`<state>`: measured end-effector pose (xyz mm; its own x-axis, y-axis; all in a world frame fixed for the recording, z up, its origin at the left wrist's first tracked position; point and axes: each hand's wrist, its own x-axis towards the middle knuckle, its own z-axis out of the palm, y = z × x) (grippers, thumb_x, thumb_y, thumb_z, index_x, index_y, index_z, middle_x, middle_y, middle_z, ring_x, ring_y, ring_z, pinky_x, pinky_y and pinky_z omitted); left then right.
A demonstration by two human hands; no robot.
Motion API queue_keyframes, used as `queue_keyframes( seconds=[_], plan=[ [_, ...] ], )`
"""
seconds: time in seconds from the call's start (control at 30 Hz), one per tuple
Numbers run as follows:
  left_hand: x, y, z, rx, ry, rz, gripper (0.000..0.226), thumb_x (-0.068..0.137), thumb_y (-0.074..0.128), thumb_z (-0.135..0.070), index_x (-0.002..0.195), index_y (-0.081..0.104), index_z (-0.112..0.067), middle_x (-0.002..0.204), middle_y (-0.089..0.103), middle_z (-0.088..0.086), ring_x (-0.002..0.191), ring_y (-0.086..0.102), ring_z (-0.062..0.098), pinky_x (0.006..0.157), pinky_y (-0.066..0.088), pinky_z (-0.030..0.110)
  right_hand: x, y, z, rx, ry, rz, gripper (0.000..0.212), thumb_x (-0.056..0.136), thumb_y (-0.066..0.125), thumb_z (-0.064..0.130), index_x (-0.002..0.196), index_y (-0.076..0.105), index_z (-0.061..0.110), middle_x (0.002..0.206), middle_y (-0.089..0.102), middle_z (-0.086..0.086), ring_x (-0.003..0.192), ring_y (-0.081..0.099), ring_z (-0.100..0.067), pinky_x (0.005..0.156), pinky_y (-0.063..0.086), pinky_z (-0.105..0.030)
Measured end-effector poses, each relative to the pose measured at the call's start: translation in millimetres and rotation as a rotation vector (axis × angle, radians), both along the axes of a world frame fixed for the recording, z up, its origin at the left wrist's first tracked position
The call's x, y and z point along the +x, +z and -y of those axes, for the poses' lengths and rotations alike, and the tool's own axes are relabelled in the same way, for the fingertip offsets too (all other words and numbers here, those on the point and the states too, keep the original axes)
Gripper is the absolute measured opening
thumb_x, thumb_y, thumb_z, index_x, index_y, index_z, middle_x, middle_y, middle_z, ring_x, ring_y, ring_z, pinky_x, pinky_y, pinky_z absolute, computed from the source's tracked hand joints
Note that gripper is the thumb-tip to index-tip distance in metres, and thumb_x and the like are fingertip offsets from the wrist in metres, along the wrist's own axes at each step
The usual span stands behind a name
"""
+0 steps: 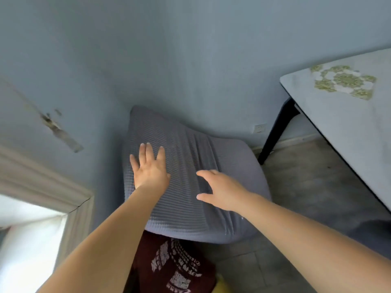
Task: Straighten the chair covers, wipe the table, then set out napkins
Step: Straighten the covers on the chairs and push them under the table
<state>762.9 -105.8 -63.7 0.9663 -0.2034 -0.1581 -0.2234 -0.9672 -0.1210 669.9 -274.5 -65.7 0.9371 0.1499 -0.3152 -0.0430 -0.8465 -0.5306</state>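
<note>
A chair in a grey ribbed cover (182,144) stands against the blue wall, its back facing me and its seat to the right. My left hand (150,168) lies flat on the cover's back panel, fingers straight and spread. My right hand (222,190) hovers at or lightly touches the cover near its folds, fingers relaxed and half spread, holding nothing. Wrinkles run down the cover just above my right hand. The pale table (347,127) stands at the right with a green and white doily (343,81) on it.
A black table leg (277,132) reaches the floor just right of the chair. A wall socket (259,128) sits low behind it. A window frame (46,187) fills the lower left. The grey floor (306,187) lies between chair and table.
</note>
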Motion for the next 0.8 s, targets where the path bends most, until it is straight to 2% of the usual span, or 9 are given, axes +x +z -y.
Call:
queue_keyframes(
  seconds=[0.1, 0.2, 0.3, 0.37, 0.43, 0.47, 0.6, 0.7, 0.8],
  plan=[
    [11, -8, -27, -0.102, 0.152, -0.015, 0.088, 0.089, 0.057, -0.036, 0.149, -0.004, -0.013, 0.156, -0.007, 0.019, 0.144, -0.007, 0.034, 0.117, 0.003, 0.048, 30, -6, -36, 0.051, 0.046, -0.021, 0.071, 0.091, 0.055, 0.043, 0.148, 0.018, 0.023, 0.151, 0.03, -0.003, 0.132, 0.038, -0.022, 0.103, 0.038, -0.036],
    [20, -12, -38, -0.311, 0.274, -0.083, 0.089, 0.091, 0.057, -0.027, 0.149, -0.009, -0.013, 0.156, -0.003, 0.021, 0.14, 0.016, 0.039, 0.11, 0.027, 0.045, 49, -13, -67, 0.088, 0.081, -0.05, 0.074, 0.09, 0.057, 0.044, 0.148, 0.017, 0.023, 0.15, 0.031, -0.006, 0.132, 0.038, -0.023, 0.104, 0.038, -0.039],
    [34, -7, -43, -0.48, 0.384, -0.102, 0.084, 0.093, 0.052, -0.025, 0.149, -0.009, -0.01, 0.147, 0.028, 0.023, 0.123, 0.045, 0.039, 0.092, 0.043, 0.043, 58, -18, -84, 0.1, 0.104, -0.065, 0.076, 0.087, 0.06, 0.045, 0.147, 0.019, 0.022, 0.144, 0.038, -0.008, 0.126, 0.043, -0.024, 0.101, 0.041, -0.042],
    [48, -8, -50, -0.57, 0.474, -0.145, 0.075, 0.092, 0.054, -0.031, 0.147, 0.011, -0.004, 0.134, 0.047, 0.022, 0.115, 0.052, 0.036, 0.086, 0.046, 0.041, 62, -21, -91, 0.106, 0.109, -0.077, 0.081, 0.085, 0.062, 0.047, 0.147, 0.017, 0.022, 0.144, 0.038, -0.008, 0.126, 0.042, -0.024, 0.101, 0.041, -0.042],
    [58, -10, -57, -0.648, 0.539, -0.217, 0.066, 0.087, 0.059, -0.042, 0.134, 0.036, -0.001, 0.127, 0.054, 0.019, 0.11, 0.055, 0.034, 0.083, 0.048, 0.038, 63, -22, -95, 0.106, 0.12, -0.083, 0.085, 0.083, 0.064, 0.048, 0.149, 0.015, 0.022, 0.148, 0.034, -0.007, 0.13, 0.039, -0.023, 0.104, 0.038, -0.042],
    [59, -12, -59, -0.674, 0.554, -0.255, 0.067, 0.084, 0.061, -0.046, 0.13, 0.041, -0.002, 0.126, 0.055, 0.016, 0.109, 0.056, 0.033, 0.083, 0.049, 0.037, 63, -21, -96, 0.105, 0.124, -0.089, 0.087, 0.082, 0.064, 0.048, 0.149, 0.014, 0.023, 0.149, 0.033, -0.006, 0.131, 0.038, -0.023, 0.106, 0.038, -0.041],
    [64, -14, -62, -0.759, 0.583, -0.377, 0.063, 0.078, 0.068, -0.045, 0.125, 0.051, -0.007, 0.123, 0.059, 0.012, 0.106, 0.059, 0.03, 0.09, 0.05, 0.038, 62, -19, -97, 0.134, 0.131, -0.127, 0.09, 0.082, 0.065, 0.049, 0.15, 0.011, 0.027, 0.152, 0.027, -0.004, 0.135, 0.034, -0.021, 0.109, 0.034, -0.039],
    [69, -11, -60, -0.856, 0.656, -0.409, 0.046, 0.079, 0.07, -0.028, 0.116, 0.058, -0.003, 0.115, 0.062, 0.015, 0.1, 0.061, 0.031, 0.092, 0.051, 0.043, 58, -16, -97, 0.227, 0.111, -0.174, 0.083, 0.087, 0.058, 0.049, 0.15, 0.01, 0.027, 0.156, 0.02, -0.001, 0.139, 0.028, -0.018, 0.113, 0.027, -0.035],
    [67, -9, -53, -0.864, 0.658, -0.38, 0.026, 0.079, 0.068, -0.02, 0.098, 0.061, -0.005, 0.107, 0.065, 0.015, 0.096, 0.063, 0.032, 0.089, 0.052, 0.045, 53, -12, -97, 0.314, 0.035, -0.206, 0.083, 0.087, 0.052, 0.056, 0.151, 0.01, 0.024, 0.158, 0.017, 0.001, 0.142, 0.023, -0.016, 0.116, 0.022, -0.036]
  ],
)
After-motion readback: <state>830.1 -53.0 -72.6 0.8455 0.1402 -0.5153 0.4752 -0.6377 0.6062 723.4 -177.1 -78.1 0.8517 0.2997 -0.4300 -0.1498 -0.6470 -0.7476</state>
